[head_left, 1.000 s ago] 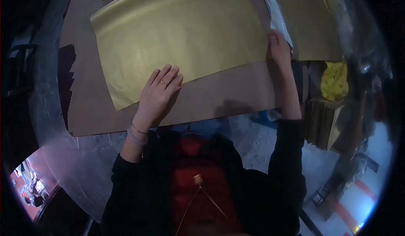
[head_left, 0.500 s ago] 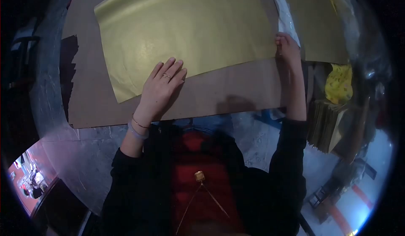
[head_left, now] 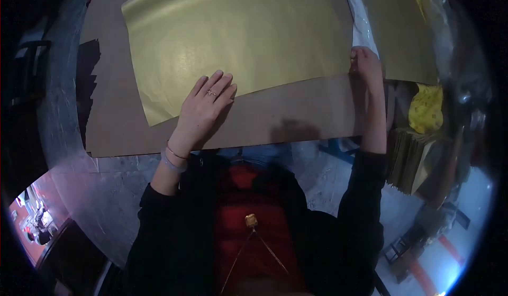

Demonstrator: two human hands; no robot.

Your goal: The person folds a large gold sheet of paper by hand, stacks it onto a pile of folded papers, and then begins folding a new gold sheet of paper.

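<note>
A gold sheet [head_left: 248, 37] lies across brown board or paper [head_left: 121, 137], its far left side gently curled. My left hand [head_left: 203, 103] rests on the sheet's front edge, left of the middle, with the fingers stretched out. At the sheet's front right corner is my right hand [head_left: 366, 66], its fingers bent in and closed. What those fingers hold, if anything, is hidden. A white glossy strip [head_left: 361, 21] runs away from this hand along the sheet's right side. Beyond the strip lies a second, darker gold sheet [head_left: 399, 37].
A yellow patterned piece [head_left: 426, 108] hangs at the right, above a stack of folded sheets [head_left: 410, 156]. Clear plastic wrap [head_left: 465, 84] covers something along the right side. Dark torn-edged material [head_left: 87, 84] shows at the board's left.
The right hand has moved slightly toward my body along the sheet's right side. My left hand stays at the front edge. The whole view has shifted a little.
</note>
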